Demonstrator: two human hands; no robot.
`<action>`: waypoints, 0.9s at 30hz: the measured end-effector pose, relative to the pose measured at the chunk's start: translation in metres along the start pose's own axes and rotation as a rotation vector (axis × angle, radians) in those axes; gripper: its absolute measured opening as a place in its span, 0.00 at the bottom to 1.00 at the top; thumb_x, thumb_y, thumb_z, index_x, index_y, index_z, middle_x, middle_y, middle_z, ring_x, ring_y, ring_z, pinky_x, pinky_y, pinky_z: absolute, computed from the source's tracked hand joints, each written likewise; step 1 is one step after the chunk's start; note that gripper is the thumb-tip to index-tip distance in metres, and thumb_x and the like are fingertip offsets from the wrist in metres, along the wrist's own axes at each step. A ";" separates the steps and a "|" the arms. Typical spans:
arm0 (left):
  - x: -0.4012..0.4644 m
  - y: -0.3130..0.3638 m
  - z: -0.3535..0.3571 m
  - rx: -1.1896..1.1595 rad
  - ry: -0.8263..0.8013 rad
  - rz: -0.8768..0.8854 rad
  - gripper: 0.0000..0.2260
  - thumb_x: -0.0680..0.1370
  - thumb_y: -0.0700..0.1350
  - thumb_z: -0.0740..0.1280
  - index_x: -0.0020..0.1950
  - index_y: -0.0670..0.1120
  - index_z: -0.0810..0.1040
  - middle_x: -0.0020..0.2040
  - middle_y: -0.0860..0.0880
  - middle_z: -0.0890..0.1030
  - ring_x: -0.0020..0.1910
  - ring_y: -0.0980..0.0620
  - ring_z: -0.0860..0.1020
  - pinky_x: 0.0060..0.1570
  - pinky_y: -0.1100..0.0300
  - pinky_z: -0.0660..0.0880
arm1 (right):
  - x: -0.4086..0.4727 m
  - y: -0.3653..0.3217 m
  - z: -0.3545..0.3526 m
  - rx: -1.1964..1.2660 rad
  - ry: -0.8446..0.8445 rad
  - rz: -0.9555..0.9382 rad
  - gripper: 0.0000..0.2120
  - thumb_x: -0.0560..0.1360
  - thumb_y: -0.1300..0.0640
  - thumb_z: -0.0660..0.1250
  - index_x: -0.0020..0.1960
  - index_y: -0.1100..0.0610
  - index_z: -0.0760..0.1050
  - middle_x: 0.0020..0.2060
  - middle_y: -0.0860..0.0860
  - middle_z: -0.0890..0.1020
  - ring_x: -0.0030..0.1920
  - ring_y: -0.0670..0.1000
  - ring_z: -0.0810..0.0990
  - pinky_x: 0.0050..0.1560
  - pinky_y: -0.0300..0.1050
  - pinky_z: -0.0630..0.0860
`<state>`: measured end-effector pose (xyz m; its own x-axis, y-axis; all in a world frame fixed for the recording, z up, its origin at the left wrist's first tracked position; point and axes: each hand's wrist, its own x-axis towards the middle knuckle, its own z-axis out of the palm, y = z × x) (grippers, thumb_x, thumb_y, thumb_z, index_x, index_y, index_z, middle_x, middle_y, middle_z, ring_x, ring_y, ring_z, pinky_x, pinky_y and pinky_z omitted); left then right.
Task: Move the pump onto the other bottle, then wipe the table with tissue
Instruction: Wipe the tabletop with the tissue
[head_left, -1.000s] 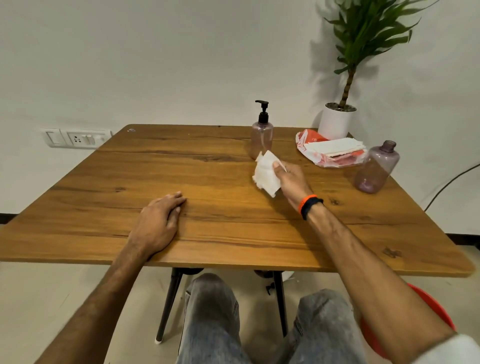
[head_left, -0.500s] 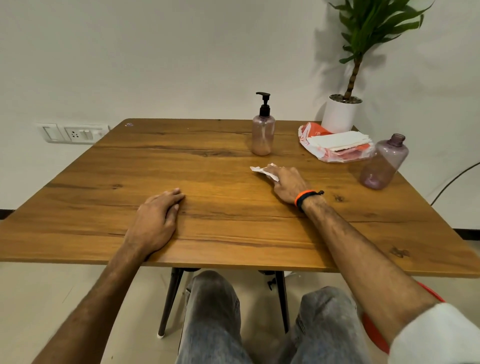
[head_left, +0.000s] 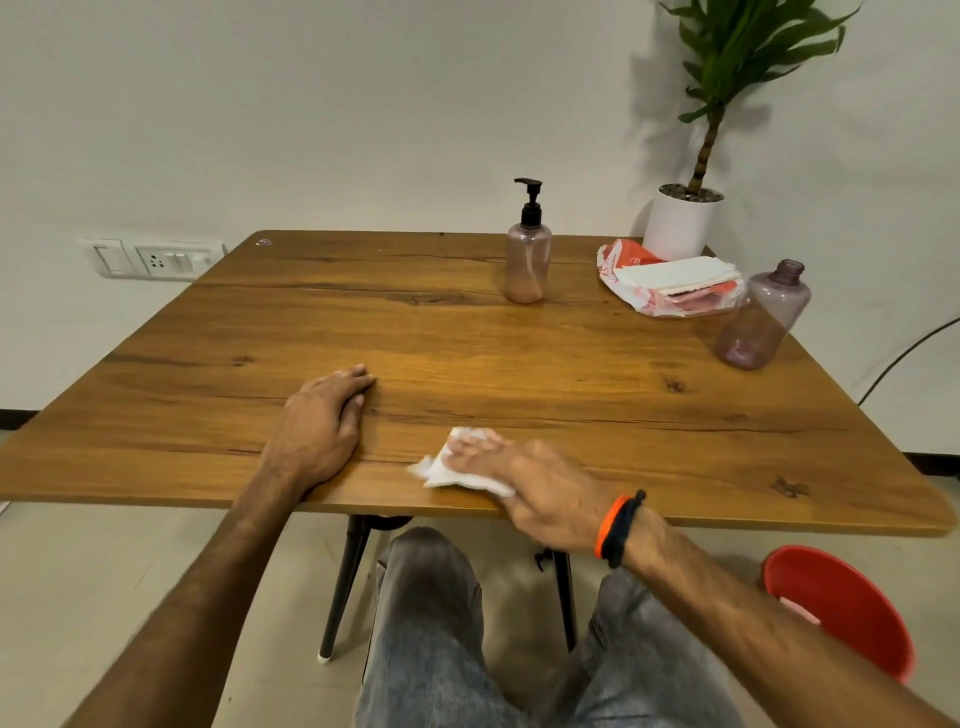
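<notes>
A pinkish bottle with a black pump stands upright at the back middle of the wooden table. A second, purple bottle stands with an open neck near the right edge. My right hand presses a crumpled white tissue flat on the table at its front edge, fingers blurred. My left hand rests palm down on the table, just left of the tissue, and holds nothing.
An orange and white tissue pack lies at the back right, beside a potted plant. A red bin stands on the floor at the right. A wall socket is at the left.
My right hand has lowered the tissue onto the table and dragged it from the middle toward the front edge. The left hand has stayed put.
</notes>
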<state>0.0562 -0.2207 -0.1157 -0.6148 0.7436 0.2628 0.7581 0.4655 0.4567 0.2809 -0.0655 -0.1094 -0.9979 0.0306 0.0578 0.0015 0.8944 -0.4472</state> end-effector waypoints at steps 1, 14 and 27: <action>0.000 0.000 0.000 0.001 -0.003 -0.001 0.17 0.81 0.44 0.60 0.69 0.49 0.74 0.71 0.50 0.72 0.71 0.48 0.68 0.72 0.46 0.62 | -0.005 -0.009 0.005 0.012 -0.017 -0.022 0.30 0.77 0.72 0.56 0.76 0.53 0.62 0.76 0.50 0.60 0.77 0.46 0.55 0.79 0.45 0.50; 0.002 -0.006 0.003 0.000 -0.003 0.013 0.17 0.81 0.45 0.59 0.69 0.51 0.73 0.72 0.52 0.71 0.71 0.50 0.68 0.71 0.48 0.63 | 0.059 0.037 -0.059 0.853 0.491 0.341 0.12 0.82 0.55 0.58 0.58 0.53 0.80 0.51 0.52 0.84 0.52 0.52 0.82 0.55 0.49 0.76; 0.004 -0.014 0.007 -0.029 -0.004 0.027 0.17 0.81 0.46 0.59 0.70 0.51 0.72 0.73 0.53 0.70 0.73 0.51 0.65 0.72 0.47 0.61 | 0.147 0.104 -0.052 -0.124 0.314 0.524 0.28 0.74 0.68 0.56 0.71 0.51 0.70 0.65 0.60 0.76 0.65 0.63 0.72 0.66 0.52 0.71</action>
<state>0.0449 -0.2212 -0.1265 -0.5933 0.7575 0.2723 0.7680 0.4313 0.4735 0.1379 0.0555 -0.1008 -0.7957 0.5923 0.1263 0.5123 0.7695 -0.3814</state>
